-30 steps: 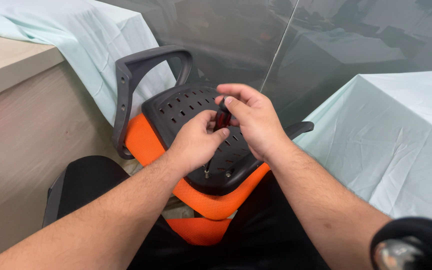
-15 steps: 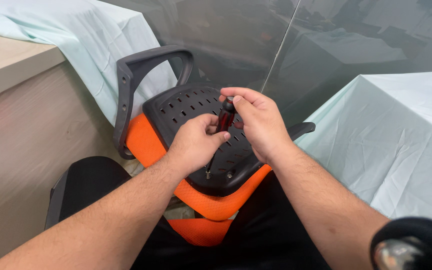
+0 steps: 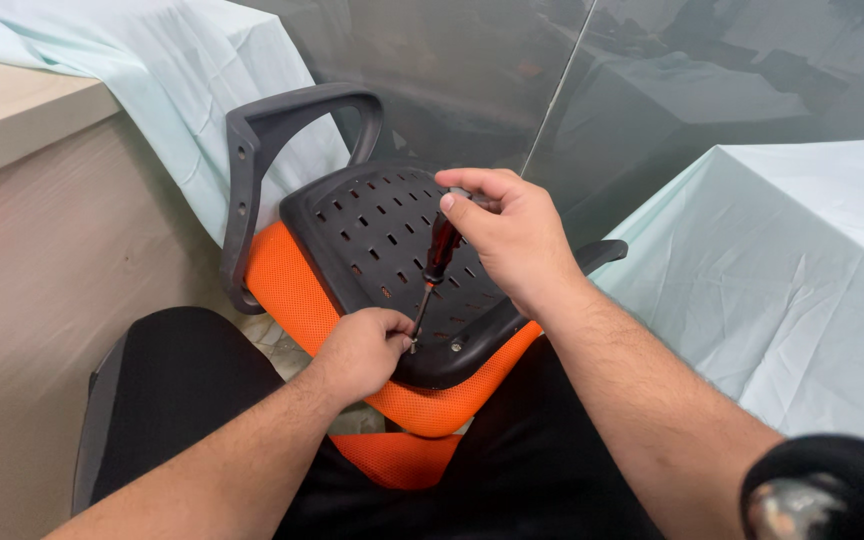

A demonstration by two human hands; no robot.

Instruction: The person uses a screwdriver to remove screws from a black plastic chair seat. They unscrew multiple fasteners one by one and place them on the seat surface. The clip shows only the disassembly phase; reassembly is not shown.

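The right hand (image 3: 512, 235) is closed around the screwdriver (image 3: 436, 262) handle. The left hand (image 3: 362, 350) curls over the black seat plate (image 3: 382, 240) edge, touching the shaft. The tip is hidden behind its fingers.

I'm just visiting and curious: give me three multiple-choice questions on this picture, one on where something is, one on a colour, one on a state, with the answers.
1. Where does the left hand rest?
A. on the armrest loop
B. at the near edge of the black perforated plate, by the screwdriver tip
C. on the cloth-covered table

2. What colour is the mesh cushion under the black perforated plate?
A. orange
B. green
C. white

3. How is the screwdriver held?
A. lying flat on the plate
B. hanging from the armrest
C. gripped at the handle by the right hand, shaft slanting down to the plate

Answers:
1. B, the fingers curl over the plate's near edge beside the tip.
2. A, bright orange mesh shows around the plate's edge.
3. C, the right hand's fingers wrap the dark red handle and the tip meets the plate near a screw.
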